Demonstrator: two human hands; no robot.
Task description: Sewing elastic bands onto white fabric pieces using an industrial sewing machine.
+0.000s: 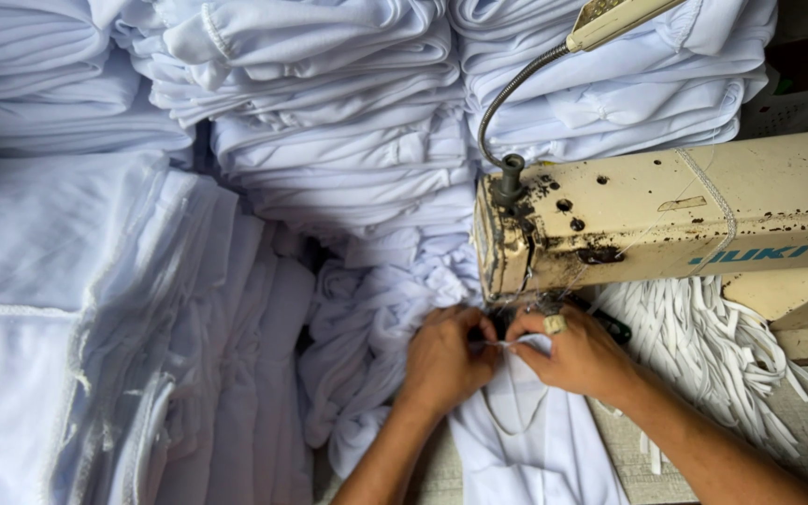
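Left hand and right hand pinch a white garment under the sewing machine
Fingertips of both meet at the fabric's edge just below the machine's head; white strips lie beside the right wrist, folded white stacks behind

You see a bright, even daylight over the scene, a little cool, so the white folded garments look bluish and in some places lose their detail. Soft shadows lie in the gaps between the stacks and under the head of the cream sewing machine, where your left hand and right hand work in dimmer light. The middle is sharp, but the loose cloth at the left edge is soft and slightly smeared.
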